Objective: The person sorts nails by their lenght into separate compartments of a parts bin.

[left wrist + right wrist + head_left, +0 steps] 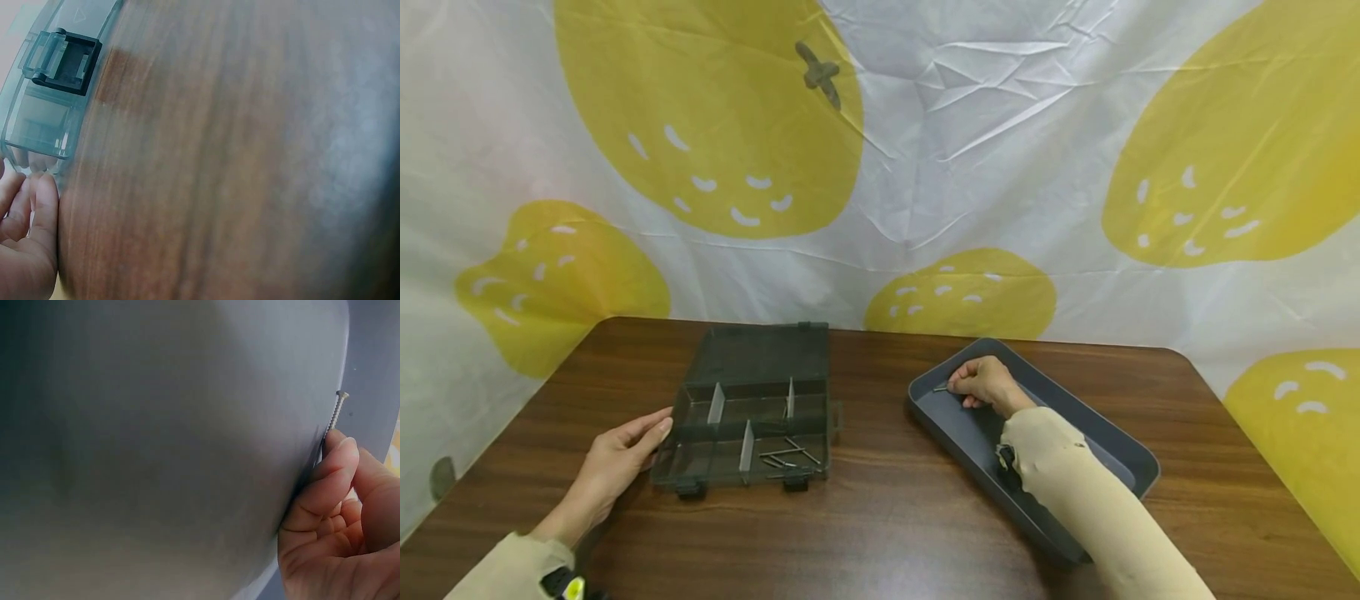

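My right hand [987, 383] is down in the far left end of the grey tray [940, 437]. Between its thumb and finger it pinches a screw [337, 409], whose head and threaded shank stick out past the fingertips. On the left, a clear dark plastic compartment box [711, 458] stands with its lid [760, 354] raised. Fingertips of my left hand [617, 462] touch the box's left side, fairly straight; in the left wrist view they meet its corner beside a black latch [69, 62]. Several thin metal screws [790, 454] lie in the box's front right compartment.
White dividers [747, 446] split the box into compartments. Box and tray stand apart on a brown wooden table [865, 517]. Behind the table hangs a white cloth [917, 183] with yellow fruit shapes. The right forearm crosses over the tray's near side.
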{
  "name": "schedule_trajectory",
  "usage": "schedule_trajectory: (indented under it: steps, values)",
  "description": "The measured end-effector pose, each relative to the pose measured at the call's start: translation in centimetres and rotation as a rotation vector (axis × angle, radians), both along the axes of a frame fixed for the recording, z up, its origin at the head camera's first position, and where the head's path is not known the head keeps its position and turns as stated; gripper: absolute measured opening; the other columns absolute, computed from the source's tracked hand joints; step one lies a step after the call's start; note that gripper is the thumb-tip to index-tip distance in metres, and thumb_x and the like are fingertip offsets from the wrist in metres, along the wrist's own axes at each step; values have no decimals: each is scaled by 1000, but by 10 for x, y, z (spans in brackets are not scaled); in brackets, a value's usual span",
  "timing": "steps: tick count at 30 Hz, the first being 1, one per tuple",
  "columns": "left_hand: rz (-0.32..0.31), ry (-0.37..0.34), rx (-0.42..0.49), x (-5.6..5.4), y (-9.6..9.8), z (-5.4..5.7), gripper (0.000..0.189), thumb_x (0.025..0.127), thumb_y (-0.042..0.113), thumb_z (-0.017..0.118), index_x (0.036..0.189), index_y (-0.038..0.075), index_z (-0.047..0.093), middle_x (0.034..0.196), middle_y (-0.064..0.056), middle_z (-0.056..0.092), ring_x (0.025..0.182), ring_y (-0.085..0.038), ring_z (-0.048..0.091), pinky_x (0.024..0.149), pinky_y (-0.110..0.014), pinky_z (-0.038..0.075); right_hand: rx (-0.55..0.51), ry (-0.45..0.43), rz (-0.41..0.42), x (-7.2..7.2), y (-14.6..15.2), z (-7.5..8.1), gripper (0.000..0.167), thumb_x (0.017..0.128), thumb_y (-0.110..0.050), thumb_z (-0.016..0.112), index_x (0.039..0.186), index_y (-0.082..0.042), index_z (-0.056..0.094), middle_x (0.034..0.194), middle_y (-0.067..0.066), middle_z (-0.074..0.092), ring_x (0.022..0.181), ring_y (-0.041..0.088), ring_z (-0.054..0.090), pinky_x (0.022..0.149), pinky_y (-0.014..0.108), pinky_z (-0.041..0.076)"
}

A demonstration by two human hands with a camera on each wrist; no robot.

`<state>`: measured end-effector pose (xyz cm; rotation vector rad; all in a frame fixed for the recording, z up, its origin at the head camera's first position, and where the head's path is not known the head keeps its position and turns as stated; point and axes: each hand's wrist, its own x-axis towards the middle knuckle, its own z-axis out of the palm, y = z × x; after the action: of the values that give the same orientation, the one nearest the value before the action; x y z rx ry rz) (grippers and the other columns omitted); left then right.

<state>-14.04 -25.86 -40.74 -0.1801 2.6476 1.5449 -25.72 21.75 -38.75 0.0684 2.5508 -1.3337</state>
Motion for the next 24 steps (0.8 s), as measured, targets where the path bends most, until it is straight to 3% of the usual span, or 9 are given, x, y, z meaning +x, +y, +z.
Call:
schedule_trajectory:
  steps: [17,24]
  values:
    - [-2,-2,12,0,0,1,67,95,50,46,143,3,39,142,-21,39,86,23,42,78,-21,54,-7,10,147,-3,10,-4,14,91,-5,61,94,7,65,62,-4,54,48,2,50,46,16,42]
    - [5,-10,17,0,1,1,69,94,51,47,143,3,39,143,-21,39,85,23,43,78,-21,54,-33,-7,151,-5,15,-4,16,93,-8,58,98,6,64,63,-4,54,50,2,51,48,16,43]
